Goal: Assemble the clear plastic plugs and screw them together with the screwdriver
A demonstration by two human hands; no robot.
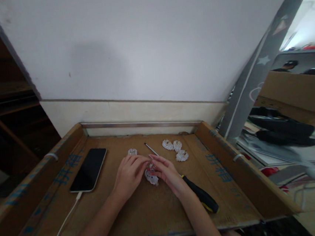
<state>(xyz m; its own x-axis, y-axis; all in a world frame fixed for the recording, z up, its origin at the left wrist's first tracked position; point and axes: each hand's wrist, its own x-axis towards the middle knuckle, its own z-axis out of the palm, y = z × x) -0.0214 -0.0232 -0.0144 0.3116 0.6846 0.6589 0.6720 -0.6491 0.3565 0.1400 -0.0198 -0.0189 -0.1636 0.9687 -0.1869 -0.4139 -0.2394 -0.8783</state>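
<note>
My left hand (131,172) and my right hand (166,172) meet over the middle of the cardboard tray, fingertips pinched together. Between them is a small clear plastic part (151,166), partly covered by the fingers. Just below the fingertips a whitish clear plastic piece (152,178) shows; whether a hand grips it or it rests on the cardboard, I cannot tell. Under my right forearm and hand lies a screwdriver (201,194) with a black and yellow handle, its metal shaft pointing up and left. Another clear plastic piece (132,151) sits beyond my left hand.
Three clear plastic pieces (177,145) lie at the back right of the cardboard tray (229,170), which has raised sides. A phone (89,170) with a white cable (63,223) lies at left. A wall (140,60) stands behind. Farther right, a person (287,65) is partly visible.
</note>
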